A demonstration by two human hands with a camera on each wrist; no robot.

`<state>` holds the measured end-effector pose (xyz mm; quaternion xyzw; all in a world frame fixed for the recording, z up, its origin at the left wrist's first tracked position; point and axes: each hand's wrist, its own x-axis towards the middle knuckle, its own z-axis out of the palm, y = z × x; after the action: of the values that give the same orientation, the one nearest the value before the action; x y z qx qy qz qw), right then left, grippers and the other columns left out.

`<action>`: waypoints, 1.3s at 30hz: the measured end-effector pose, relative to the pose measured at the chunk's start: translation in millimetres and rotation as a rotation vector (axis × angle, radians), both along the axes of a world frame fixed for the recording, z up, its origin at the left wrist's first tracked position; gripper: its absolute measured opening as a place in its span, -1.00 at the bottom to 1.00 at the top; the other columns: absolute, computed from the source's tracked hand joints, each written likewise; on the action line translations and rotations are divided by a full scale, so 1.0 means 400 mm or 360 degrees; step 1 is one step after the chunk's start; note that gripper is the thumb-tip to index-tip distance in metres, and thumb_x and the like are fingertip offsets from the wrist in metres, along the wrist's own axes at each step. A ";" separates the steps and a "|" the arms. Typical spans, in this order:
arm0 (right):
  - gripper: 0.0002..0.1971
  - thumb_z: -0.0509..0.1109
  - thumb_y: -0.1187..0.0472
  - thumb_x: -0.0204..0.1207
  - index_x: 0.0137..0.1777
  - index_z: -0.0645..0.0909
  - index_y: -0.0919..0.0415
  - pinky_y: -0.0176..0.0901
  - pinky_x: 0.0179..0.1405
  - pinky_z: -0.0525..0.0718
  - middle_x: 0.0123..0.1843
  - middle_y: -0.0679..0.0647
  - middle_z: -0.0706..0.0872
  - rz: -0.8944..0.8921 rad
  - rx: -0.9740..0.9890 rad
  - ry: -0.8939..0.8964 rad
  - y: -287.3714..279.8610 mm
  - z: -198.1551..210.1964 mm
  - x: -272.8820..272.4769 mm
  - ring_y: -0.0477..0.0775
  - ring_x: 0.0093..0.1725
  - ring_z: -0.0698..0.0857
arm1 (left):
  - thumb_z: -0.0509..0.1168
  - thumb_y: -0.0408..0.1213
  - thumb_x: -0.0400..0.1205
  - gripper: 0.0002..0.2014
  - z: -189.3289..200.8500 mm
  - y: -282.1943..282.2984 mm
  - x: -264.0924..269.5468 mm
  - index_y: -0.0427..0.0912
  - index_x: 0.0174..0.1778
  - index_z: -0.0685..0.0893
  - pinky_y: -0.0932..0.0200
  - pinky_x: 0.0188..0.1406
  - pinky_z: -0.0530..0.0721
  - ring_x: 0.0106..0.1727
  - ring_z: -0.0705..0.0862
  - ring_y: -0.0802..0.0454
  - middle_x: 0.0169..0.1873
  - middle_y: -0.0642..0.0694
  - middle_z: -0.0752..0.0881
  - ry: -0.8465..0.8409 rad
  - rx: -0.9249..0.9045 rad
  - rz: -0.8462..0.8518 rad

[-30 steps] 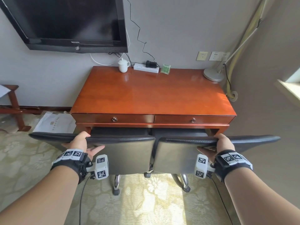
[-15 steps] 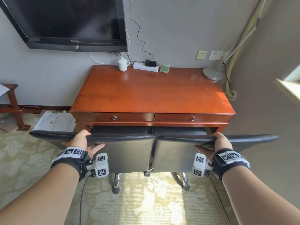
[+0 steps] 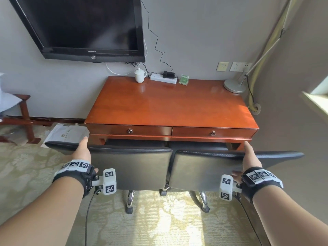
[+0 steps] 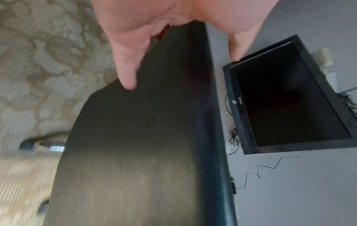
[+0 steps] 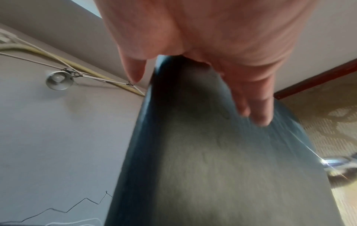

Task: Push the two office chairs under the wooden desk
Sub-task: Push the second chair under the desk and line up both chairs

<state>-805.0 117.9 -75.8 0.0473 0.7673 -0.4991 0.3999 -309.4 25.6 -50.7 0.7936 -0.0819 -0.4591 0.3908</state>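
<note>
Both hands have opened since the earlier frame: the left hand (image 3: 82, 152) and the right hand (image 3: 250, 157) now lie with straight fingers over the tops of the left chair (image 3: 131, 167) and right chair (image 3: 204, 167), at lower centre, seats under the wooden desk (image 3: 170, 107).

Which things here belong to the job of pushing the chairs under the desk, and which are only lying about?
Belong to the job: left chair, right chair, wooden desk, left hand, right hand.

Only lying about: television, white lidded cup, power strip, desk lamp base, paper bag on the carpet.
</note>
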 end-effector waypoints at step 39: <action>-0.20 -0.14 -0.47 0.60 0.81 0.11 -0.21 0.29 0.79 -0.13 0.89 0.02 0.02 0.1812 0.0896 0.1815 0.027 0.051 0.122 0.27 0.83 -0.09 | -0.40 0.53 0.61 -0.27 -0.016 0.092 -0.099 0.50 0.75 -0.19 -0.42 0.71 -0.31 0.82 -0.27 -0.15 0.84 0.09 -0.16 -0.1892 -0.0042 -0.2288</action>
<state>-756.1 128.7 -55.5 -0.5065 0.8535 0.0397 0.1157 -349.1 62.4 -56.9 0.6525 -0.7453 -0.1082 -0.0844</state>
